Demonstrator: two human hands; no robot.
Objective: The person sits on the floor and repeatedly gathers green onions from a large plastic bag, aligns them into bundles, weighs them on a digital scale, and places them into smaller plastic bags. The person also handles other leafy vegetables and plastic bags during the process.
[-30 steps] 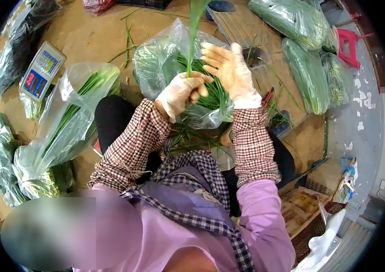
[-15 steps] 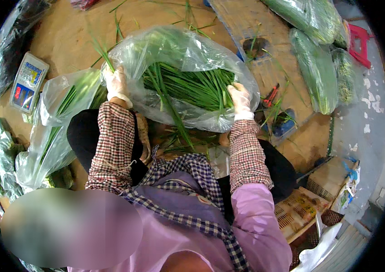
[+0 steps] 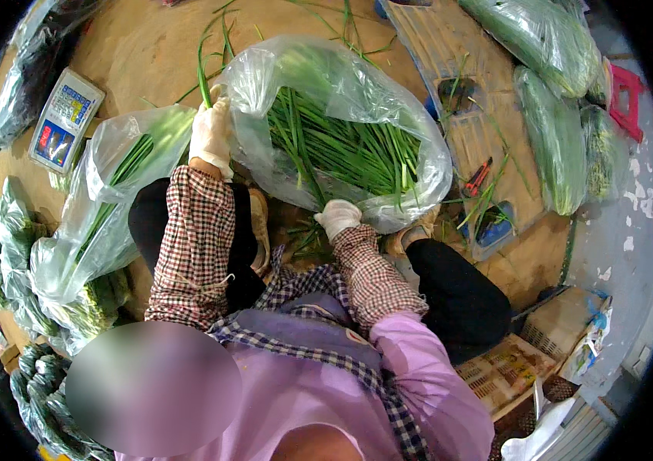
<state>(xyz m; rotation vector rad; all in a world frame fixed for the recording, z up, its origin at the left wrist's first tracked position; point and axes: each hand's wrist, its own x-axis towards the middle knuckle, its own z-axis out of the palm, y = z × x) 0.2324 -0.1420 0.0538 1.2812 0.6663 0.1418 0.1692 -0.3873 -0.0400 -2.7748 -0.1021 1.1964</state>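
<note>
The left hand point(image 3: 211, 137), gloved in white, has its fingers clamped around a small bunch of garlic chives point(image 3: 203, 73) whose leaves point away from the body; whether they also pinch the plastic beside them, I cannot tell. The right hand point(image 3: 338, 219), gloved too, is at the near rim of the open clear bag point(image 3: 430, 180); its fingers are largely hidden, so whether they have closed on anything is unclear. The main heap of chives point(image 3: 357, 150) lies inside that bag, between the person's knees, with some leaves slanting over the rim toward the right hand.

Should the thin film be pulled sideways, it could tear or tip, spilling the loose leaves. A loosened left grip might scatter its bunch among the strays on the brown floor point(image 3: 142, 58).

Just right of the bag, a red cutting tool point(image 3: 478, 177) rests on a ribbed board point(image 3: 461, 127); if the plastic were dragged across it, an exposed blade could slit it. On the far left sits a weighing scale point(image 3: 65, 119), near another chive-filled bag point(image 3: 65, 265).
</note>
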